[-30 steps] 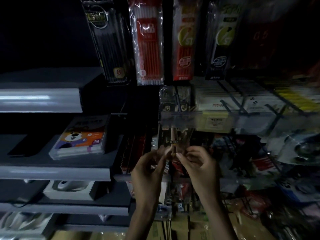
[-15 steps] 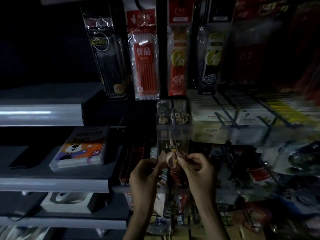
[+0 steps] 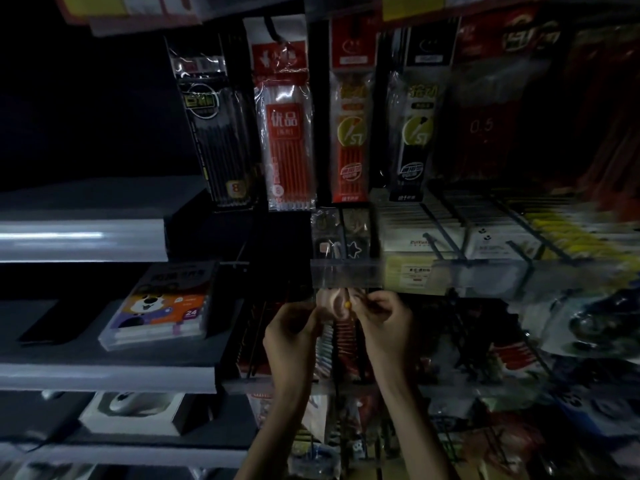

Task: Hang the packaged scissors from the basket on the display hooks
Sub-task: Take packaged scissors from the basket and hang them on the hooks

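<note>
The person's 2 hands are up at the middle of a dark store rack. Between them is 1 pack of scissors (image 3: 335, 301). It is see-through, with a small yellow dot on it. The left hand (image 3: 291, 329) pinches the left side of the pack with bent fingers. The right hand (image 3: 386, 322) pinches the right side the same way. The top of the pack sits just under a clear strip (image 3: 346, 276) on the front of the rack.

The job looks like it is in the middle of 1 hanging. The pack is out of the basket and up at the rack, but it does not look let go yet. The hook it should go on is too dark to see. So it cannot be told if the hole is on the hook. The basket is not in view, so it cannot be told how many packs are left.

There is not much room here. The clear strip is right above the pack, and it could bump the top edge. Long pen packs (image 3: 289, 133) hang higher up, well away from the hands. A row of other packs (image 3: 334, 344) sits just below and behind the fingers. Thin wire rods (image 3: 446, 244) stick out on the right. On the left is a gray shelf (image 3: 104, 372) with a box with a cartoon dog (image 3: 162, 306). The best open room is toward the person, so pulling the hands straight back looks safest.
</note>
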Available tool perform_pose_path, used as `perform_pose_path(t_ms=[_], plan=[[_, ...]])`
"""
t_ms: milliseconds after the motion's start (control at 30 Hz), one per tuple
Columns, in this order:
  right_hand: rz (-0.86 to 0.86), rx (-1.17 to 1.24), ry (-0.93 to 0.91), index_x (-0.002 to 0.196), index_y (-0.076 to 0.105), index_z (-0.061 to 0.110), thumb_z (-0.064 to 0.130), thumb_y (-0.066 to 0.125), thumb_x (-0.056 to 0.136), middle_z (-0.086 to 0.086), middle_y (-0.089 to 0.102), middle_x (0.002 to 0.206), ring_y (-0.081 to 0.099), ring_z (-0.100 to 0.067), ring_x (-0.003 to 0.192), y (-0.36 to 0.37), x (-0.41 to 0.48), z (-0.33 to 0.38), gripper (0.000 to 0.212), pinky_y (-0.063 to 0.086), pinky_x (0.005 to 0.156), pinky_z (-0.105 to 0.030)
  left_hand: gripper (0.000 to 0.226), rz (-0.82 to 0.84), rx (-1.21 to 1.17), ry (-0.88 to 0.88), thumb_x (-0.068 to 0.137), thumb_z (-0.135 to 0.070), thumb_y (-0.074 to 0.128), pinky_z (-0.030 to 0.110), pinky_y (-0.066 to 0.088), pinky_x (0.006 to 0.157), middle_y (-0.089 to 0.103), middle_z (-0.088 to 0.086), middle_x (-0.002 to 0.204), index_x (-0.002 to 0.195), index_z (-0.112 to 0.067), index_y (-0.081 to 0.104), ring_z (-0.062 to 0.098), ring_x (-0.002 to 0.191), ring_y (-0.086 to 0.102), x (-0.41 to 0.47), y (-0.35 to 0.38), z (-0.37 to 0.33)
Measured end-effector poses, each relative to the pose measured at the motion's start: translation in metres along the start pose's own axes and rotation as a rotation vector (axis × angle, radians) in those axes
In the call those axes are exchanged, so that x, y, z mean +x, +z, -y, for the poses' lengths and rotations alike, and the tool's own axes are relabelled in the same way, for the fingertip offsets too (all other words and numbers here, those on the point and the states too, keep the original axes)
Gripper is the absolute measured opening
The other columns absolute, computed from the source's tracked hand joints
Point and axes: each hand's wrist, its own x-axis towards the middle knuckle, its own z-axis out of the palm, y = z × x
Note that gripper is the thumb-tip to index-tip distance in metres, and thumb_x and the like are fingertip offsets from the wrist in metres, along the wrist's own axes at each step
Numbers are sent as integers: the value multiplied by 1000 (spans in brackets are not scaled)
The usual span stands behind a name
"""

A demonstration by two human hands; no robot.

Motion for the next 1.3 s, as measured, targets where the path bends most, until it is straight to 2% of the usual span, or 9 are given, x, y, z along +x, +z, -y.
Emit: perform_pose_path(t_ms=[367, 467, 567, 700, 800, 933, 1033, 1200, 1300], plan=[[92, 11, -24, 103, 60, 52, 25, 76, 92, 19, 69, 103, 66, 0, 98, 3, -7, -16, 33, 58, 81, -27, 18, 57, 86, 16, 98, -16, 73, 18, 59, 79, 78, -14, 106, 114, -25, 76, 1, 100, 73, 5, 2, 23], [145, 26, 0, 128, 60, 40, 26, 72, 95, 11, 65, 125, 65, -4, 107, 5, -9, -22, 37, 59, 86, -30, 25, 83, 63, 27, 99, -22, 73, 11, 55, 79, 77, -13, 114, 124, -22, 73, -3, 103, 71, 5, 3, 20], [166, 48, 24, 145, 54, 24, 30, 70, 96, 3, 62, 134, 67, -12, 110, 9, -10, -24, 52, 55, 85, -19, 30, 88, 65, 44, 101, -18, 70, 12, 55, 83, 76, -11, 119, 130, -21, 71, -1, 108, 70, 5, 5, 22], [99, 54, 45, 138, 61, 14, 23, 76, 92, 8, 66, 115, 61, 9, 94, 11, -6, -20, 49, 48, 72, -6, 27, 60, 78, 32, 101, -13, 67, 11, 55, 78, 76, -10, 114, 127, -19, 72, -3, 104, 71, 6, 12, 24], [80, 91, 61, 126, 69, 7, 19, 77, 91, 0, 73, 107, 64, 7, 92, 13, -2, -23, 38, 56, 78, -13, 20, 21, 83, 14, 101, -11, 68, 11, 53, 73, 78, -13, 101, 114, -23, 76, -5, 94, 72, 8, 14, 23], [34, 68, 65, 116, 73, 4, 17, 79, 90, -1, 73, 94, 69, 1, 84, 16, 1, -23, 30, 49, 66, -5, 16, -2, 73, -43, 99, -17, 72, 16, 58, 74, 79, -9, 99, 113, -22, 79, -1, 92, 74, 16, 16, 27], [24, 99, 78, 109, 72, -3, 8, 79, 88, -3, 70, 89, 64, 17, 74, 20, 7, -20, 25, 46, 64, -2, 11, -4, 65, -62, 96, -20, 77, 17, 58, 73, 80, -10, 94, 106, -22, 80, -1, 89, 74, 22, 17, 24], [35, 116, 79, 107, 72, -4, 5, 78, 88, -13, 73, 99, 63, 19, 74, 23, 7, -21, 23, 46, 65, -2, 6, -37, 79, -82, 94, -20, 78, 17, 56, 69, 77, -9, 87, 92, -25, 77, 0, 82, 73, 26, 17, 24], [17, 73, 75, 108, 72, 2, 9, 78, 89, -4, 73, 95, 68, 9, 81, 23, 5, -22, 21, 47, 66, -2, 9, -38, 82, -49, 93, -21, 80, 19, 58, 70, 77, -11, 86, 90, -28, 76, 0, 81, 73, 23, 15, 27]])
